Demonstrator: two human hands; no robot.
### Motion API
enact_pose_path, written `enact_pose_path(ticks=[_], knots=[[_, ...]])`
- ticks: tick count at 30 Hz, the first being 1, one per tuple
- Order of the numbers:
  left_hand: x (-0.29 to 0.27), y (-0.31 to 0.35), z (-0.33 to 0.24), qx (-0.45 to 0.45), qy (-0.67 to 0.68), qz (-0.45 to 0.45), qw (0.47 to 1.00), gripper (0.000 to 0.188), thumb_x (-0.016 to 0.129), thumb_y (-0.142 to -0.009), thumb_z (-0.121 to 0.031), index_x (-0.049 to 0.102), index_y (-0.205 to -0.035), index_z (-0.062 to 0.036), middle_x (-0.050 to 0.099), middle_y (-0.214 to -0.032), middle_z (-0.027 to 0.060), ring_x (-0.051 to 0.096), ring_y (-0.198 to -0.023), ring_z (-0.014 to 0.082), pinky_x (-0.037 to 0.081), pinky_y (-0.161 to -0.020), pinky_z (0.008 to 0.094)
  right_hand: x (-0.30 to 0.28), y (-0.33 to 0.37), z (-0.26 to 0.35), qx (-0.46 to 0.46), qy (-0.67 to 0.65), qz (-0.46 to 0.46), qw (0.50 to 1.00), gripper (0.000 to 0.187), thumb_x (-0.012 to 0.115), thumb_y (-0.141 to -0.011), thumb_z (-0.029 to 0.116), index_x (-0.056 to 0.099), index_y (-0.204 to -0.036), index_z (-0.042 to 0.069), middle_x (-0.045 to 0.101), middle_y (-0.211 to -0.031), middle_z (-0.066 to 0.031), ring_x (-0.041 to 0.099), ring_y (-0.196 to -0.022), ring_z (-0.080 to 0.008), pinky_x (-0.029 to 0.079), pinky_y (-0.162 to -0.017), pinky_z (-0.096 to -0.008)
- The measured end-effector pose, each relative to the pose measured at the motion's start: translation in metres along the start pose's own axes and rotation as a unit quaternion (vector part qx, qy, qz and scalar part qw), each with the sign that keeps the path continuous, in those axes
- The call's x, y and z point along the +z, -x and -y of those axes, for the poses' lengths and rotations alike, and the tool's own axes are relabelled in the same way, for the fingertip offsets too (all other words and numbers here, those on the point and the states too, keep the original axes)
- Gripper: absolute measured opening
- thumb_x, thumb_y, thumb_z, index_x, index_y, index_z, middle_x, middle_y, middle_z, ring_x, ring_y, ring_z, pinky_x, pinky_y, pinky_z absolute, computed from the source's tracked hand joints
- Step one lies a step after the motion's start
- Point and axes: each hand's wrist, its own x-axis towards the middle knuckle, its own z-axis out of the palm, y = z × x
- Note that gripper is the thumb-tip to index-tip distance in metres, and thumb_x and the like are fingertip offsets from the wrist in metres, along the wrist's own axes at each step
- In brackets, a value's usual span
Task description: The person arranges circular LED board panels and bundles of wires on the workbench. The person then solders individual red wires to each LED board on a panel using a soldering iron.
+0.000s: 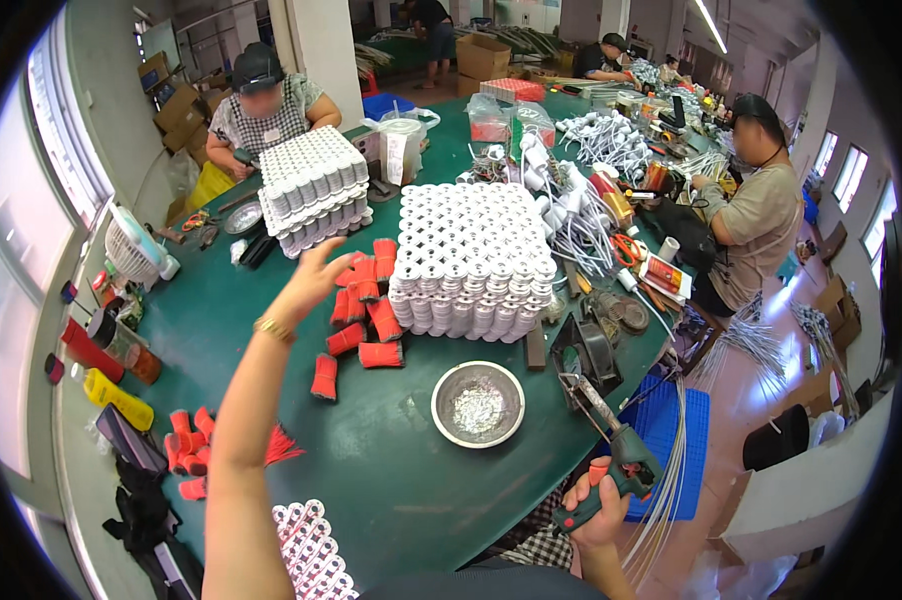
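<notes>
My left hand [313, 281] is raised over the table, fingers stretched out and apart, with nothing visible in it. It is beside several red bundles [346, 338] of thin wire-like pieces and close to a block of stacked white round parts [316, 185]. A second white stack [471, 260] stands just right of the bundles. My right hand [601, 512] is closed around the handle of a green and black pistol-grip tool [633, 462] with an orange trigger. The tool's long metal nose points up and left, past a metal bowl [478, 404] holding shiny small pieces.
At lower left lie more red bundles [186, 445] and a sheet of white parts [314, 548]. A small fan [136, 245] and bottles line the left edge. White corded parts [571, 210] pile at right. A blue crate [671, 440] sits below. Co-workers sit around the table [391, 500].
</notes>
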Motion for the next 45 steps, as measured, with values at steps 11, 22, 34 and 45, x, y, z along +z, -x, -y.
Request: enact_pose_path(ticks=[11, 22, 34, 45], knots=[[-0.147, 0.303, 0.004, -0.294, -0.330, 0.118, 0.889, 0.115, 0.086, -0.052, -0.046, 0.027, -0.146, -0.0139, 0.015, -0.151, 0.0242, 0.010, -0.141, 0.0426, 0.024, -0.111, 0.0444, 0.051, -0.016, -0.047, 0.125, -0.048, 0.185, 0.974, 0.038, 0.049, -0.091, 0.034, 0.044, -0.119, 0.009, 0.047, -0.071, -0.0038, 0.050, -0.055, -0.0152, 0.046, -0.058, -0.0332], [-0.161, 0.328, 0.042, -0.167, -0.369, 0.098, 0.909, 0.114, 0.089, -0.047, -0.041, 0.031, -0.144, -0.0232, 0.017, -0.149, 0.0201, 0.017, -0.136, 0.0457, 0.026, -0.108, 0.0524, 0.069, -0.001, -0.066, 0.107, -0.009, 0.252, 0.962, 0.040, 0.048, -0.092, 0.028, 0.042, -0.125, 0.006, 0.049, -0.073, -0.0063, 0.050, -0.056, -0.0158, 0.045, -0.057, -0.0296], [-0.148, 0.290, 0.024, -0.123, -0.478, 0.166, 0.854, 0.087, 0.079, -0.055, -0.026, 0.043, -0.134, -0.0252, 0.039, -0.139, 0.0115, 0.042, -0.118, 0.0421, 0.048, -0.087, 0.0506, 0.069, -0.007, -0.079, 0.106, -0.013, 0.247, 0.963, 0.039, 0.050, -0.090, 0.021, 0.041, -0.123, 0.002, 0.050, -0.074, -0.0092, 0.049, -0.057, -0.0166, 0.048, -0.054, -0.0305], [-0.154, 0.273, 0.035, -0.137, -0.502, 0.182, 0.835, 0.071, 0.076, -0.053, -0.018, 0.054, -0.121, -0.0221, 0.045, -0.128, 0.0092, 0.051, -0.103, 0.0338, 0.049, -0.084, 0.0414, 0.074, -0.001, -0.083, 0.125, -0.012, 0.265, 0.956, 0.040, 0.054, -0.087, 0.022, 0.043, -0.119, 0.001, 0.051, -0.072, -0.0099, 0.052, -0.057, -0.0179, 0.049, -0.055, -0.0317]])
